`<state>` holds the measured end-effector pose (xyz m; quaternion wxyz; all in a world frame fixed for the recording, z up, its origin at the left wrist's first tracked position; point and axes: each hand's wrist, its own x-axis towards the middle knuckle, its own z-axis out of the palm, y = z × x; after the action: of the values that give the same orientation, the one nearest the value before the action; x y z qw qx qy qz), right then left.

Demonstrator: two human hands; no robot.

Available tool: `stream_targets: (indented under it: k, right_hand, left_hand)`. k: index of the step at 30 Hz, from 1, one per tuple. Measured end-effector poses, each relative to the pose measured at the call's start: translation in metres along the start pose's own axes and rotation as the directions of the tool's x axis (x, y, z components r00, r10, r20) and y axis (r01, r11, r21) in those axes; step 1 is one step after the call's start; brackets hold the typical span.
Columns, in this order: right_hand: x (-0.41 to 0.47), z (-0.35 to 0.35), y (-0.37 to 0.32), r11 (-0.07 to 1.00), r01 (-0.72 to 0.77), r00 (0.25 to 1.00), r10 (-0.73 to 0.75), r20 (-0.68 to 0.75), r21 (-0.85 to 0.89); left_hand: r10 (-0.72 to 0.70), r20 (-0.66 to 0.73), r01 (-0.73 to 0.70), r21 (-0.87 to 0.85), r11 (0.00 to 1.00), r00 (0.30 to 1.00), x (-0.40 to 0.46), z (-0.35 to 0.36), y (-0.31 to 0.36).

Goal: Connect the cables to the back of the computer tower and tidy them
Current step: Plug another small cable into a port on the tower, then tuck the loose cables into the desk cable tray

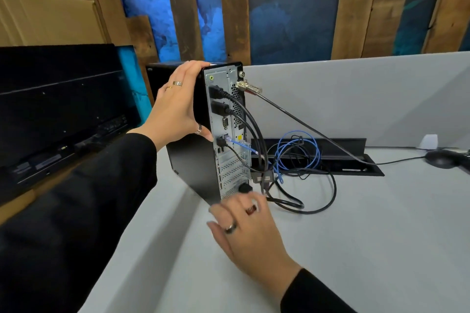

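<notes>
On the grey desk, near its left back corner, the black computer tower stands upright with its rear panel turned toward the person. Two thick black cables are plugged into the upper ports and arc down the panel; a blue network cable sits in a socket about halfway down and runs off to a loose coil just behind the tower. A silver lock is clipped near the top right edge, its thin grey cable stretching away to the right. A black power plug sits in the socket at the panel's bottom.

The left hand grips the tower's upper left edge, fingers laid over the top and side, thumb reaching onto the rear panel. The right hand is low at the base of the panel, fingers curled toward the power plug; its fingertips are blurred, so I cannot tell whether it pinches the plug or only touches it.

More black cable loops lie on the desk beside an open black cable tray set into the surface. A black mouse rests at the far right. To the left, a dark monitor leans back, with cardboard above it.
</notes>
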<state>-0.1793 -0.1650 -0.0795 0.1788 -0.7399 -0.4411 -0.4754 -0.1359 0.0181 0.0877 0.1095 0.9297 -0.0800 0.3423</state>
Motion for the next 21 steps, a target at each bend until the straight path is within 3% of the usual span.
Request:
stream_targets:
  k: [3,7,10,12,17,21]
  right_hand:
    - [-0.039,0.017,0.011,0.995,-0.098,0.963,0.089,0.254,0.022]
    - [-0.055,0.024,0.029,0.889,-0.456,0.777,0.37,0.51,0.051]
    - [-0.056,0.025,0.038,0.818,-0.568,0.687,0.409,0.601,0.093]
    - [-0.058,0.026,0.04,0.808,-0.582,0.67,0.412,0.618,0.092]
    - [-0.066,0.031,0.038,0.763,-0.647,0.549,0.474,0.688,-0.01]
    - [-0.063,0.039,0.039,0.72,-0.685,0.445,0.533,0.72,-0.11]
  left_hand:
    - [0.001,-0.006,-0.001,-0.007,1.0,1.0,0.0,0.0,0.0]
    - [-0.004,-0.007,0.004,-0.007,1.0,1.0,0.0,0.0,0.001]
    - [-0.003,-0.004,0.003,0.002,1.0,1.0,0.0,0.0,0.001]
    - [0.005,-0.002,-0.005,0.004,1.0,1.0,0.0,-0.001,0.002]
    - [0.019,-0.001,-0.019,-0.076,0.997,1.0,-0.007,0.003,-0.004]
    - [-0.145,-0.033,0.129,-0.3,0.945,0.989,-0.039,0.027,-0.006]
